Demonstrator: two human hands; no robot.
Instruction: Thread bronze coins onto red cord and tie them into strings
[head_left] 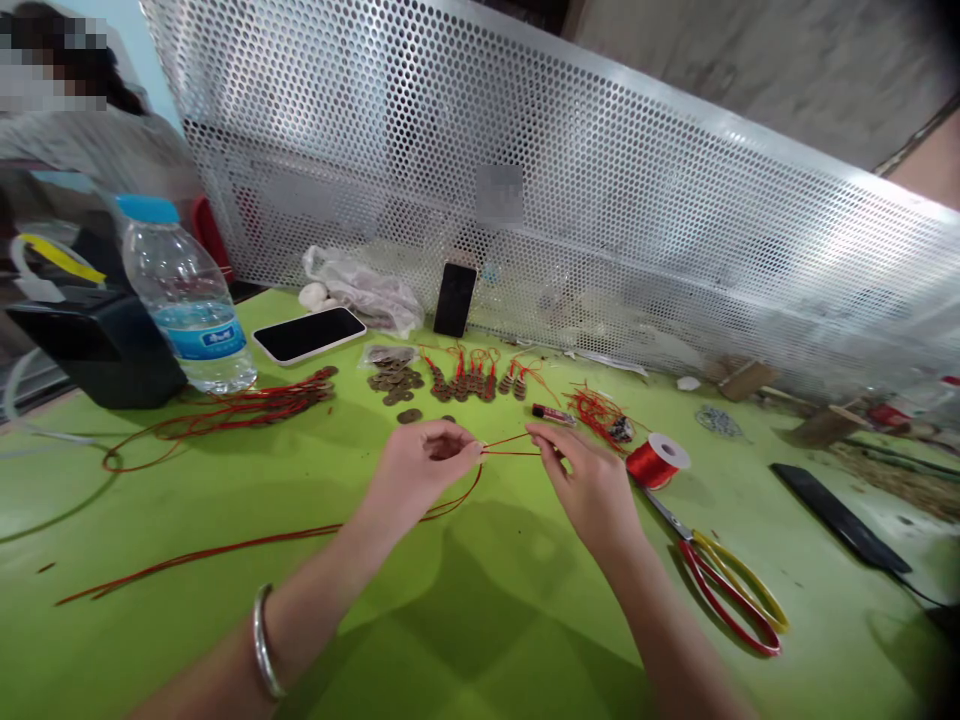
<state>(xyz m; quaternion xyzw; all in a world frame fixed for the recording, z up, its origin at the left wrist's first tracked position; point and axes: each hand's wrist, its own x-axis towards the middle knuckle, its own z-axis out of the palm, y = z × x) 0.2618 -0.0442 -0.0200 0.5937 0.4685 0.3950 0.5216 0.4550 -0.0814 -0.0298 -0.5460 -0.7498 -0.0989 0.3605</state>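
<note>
From here I can see both hands busy with one length of red cord, held up just above the green tabletop. The left hand has thumb and forefinger pinched shut on it, the other fingers curled in; the right hand holds it too, fingertips nearly closed, so two thin strands span the gap, a little wider apart at the right. Whether they join as a loop inside those fingers, I can't tell. The long tails curve down from the left pinch, pass by the left forearm and trail off across the table. I'd call this step drawing out and parting the strands; any move on from it calls for a firm left pinch, even tension and fine right fingertip work, so the strands don't slip or twist. The holed coins and the red-corded coin strings lie beyond the hands, untouched, while the red spool and scissors sit beside the right arm.
</note>
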